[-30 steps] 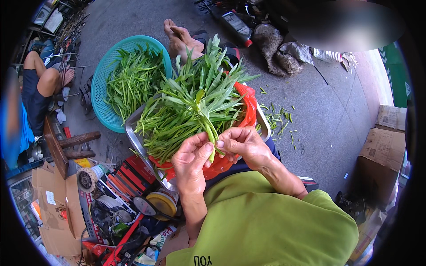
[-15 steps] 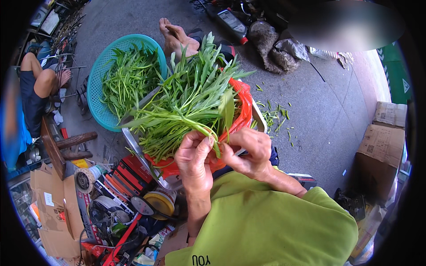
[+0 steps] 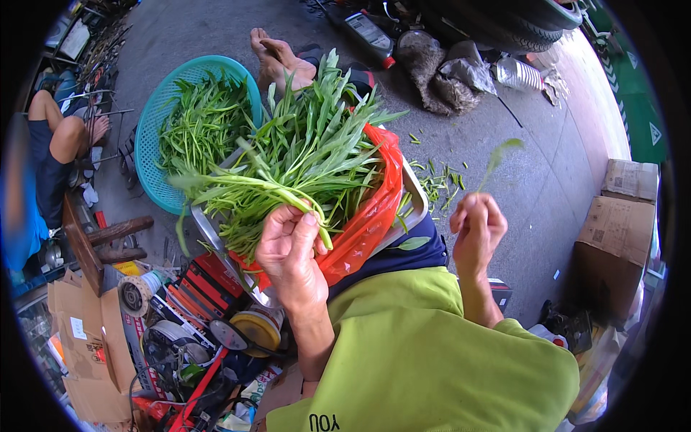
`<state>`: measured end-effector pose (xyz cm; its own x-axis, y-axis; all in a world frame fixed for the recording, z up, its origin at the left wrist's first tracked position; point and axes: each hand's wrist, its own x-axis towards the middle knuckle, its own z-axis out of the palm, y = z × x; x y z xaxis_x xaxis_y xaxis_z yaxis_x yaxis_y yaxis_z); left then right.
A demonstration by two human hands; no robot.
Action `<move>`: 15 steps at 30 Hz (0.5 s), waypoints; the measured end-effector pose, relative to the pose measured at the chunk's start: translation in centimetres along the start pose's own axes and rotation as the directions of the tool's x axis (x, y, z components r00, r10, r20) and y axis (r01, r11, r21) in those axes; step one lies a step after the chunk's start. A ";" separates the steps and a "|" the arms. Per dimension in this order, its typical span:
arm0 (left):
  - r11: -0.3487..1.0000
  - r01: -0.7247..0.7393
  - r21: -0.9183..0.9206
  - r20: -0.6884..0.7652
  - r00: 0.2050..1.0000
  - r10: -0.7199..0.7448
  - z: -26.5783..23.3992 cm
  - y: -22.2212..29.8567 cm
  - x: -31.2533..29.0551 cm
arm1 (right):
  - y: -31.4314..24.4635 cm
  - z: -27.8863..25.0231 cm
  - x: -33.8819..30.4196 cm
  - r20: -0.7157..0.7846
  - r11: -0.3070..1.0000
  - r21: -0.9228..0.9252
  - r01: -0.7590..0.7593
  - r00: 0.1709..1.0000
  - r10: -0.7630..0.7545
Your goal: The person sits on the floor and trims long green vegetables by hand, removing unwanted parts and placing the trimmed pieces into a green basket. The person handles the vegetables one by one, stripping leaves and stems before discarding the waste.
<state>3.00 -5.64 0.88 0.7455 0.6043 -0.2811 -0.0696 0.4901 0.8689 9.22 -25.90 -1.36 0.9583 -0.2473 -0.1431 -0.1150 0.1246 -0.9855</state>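
Observation:
My left hand point(image 3: 294, 253) is closed around a water spinach stem point(image 3: 291, 196), its pale cut end poking out past the fingers. Out to the right, my right hand point(image 3: 478, 229) pinches a single leaf point(image 3: 498, 157) by its thin stalk; motion blurs the leaf a little. A big heap of water spinach point(image 3: 320, 133) lies beyond my left hand, on a red plastic bag point(image 3: 378, 209) in a metal tray point(image 3: 416, 207) at my lap. Behind it to the left stands a teal perforated basket point(image 3: 146, 147) holding more greens point(image 3: 205, 119). One loose leaf point(image 3: 413, 243) rests on my dark trousers.
Cut stem pieces point(image 3: 446, 180) litter the floor right of the tray. Tools and boxes point(image 3: 194, 309) crowd the lower left, near a wooden stool point(image 3: 90, 241). Cardboard boxes point(image 3: 612, 230) stand at right. Another person's bare feet point(image 3: 282, 61) are beyond the heap, with a seated person point(image 3: 54, 147) far left.
My right hand has pulled away from the left to the right, taking a leaf with it. The left hand keeps hold of the stem and has shifted slightly left.

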 end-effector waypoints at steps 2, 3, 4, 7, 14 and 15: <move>1.000 0.017 0.008 0.033 0.999 -0.017 0.1 0.1 -0.4 | 1.5 -1.4 1.7 0.044 0.988 0.004 -0.156 0.987 0.156; 1.000 0.027 -0.002 0.048 0.998 -0.027 0.0 -0.2 -0.6 | 1.6 -1.4 2.0 0.084 0.968 -0.012 -0.250 0.965 0.250; 0.999 0.040 0.022 0.064 0.997 -0.041 0.1 -0.2 -0.7 | 1.6 -1.3 1.9 0.108 0.946 -0.100 -0.308 0.942 0.318; 0.996 0.070 0.056 0.113 0.991 -0.076 0.3 -0.5 -1.3 | 1.8 -0.3 0.5 0.329 0.933 -0.194 -0.303 0.876 0.353; 0.992 0.026 0.126 0.040 0.999 -0.031 -0.3 -0.2 -1.8 | 0.4 7.2 -1.9 0.795 0.964 0.004 -0.266 0.586 0.158; 0.993 0.043 0.113 0.023 0.999 -0.046 -0.8 0.3 -1.8 | 0.5 7.7 -1.7 0.823 0.998 0.025 -0.064 0.567 0.016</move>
<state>1.12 -6.12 1.34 0.7633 0.5660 -0.3115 0.0384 0.4416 0.8964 9.57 -18.07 -0.92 0.7572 0.6529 -0.0219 -0.1694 0.1639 -0.9718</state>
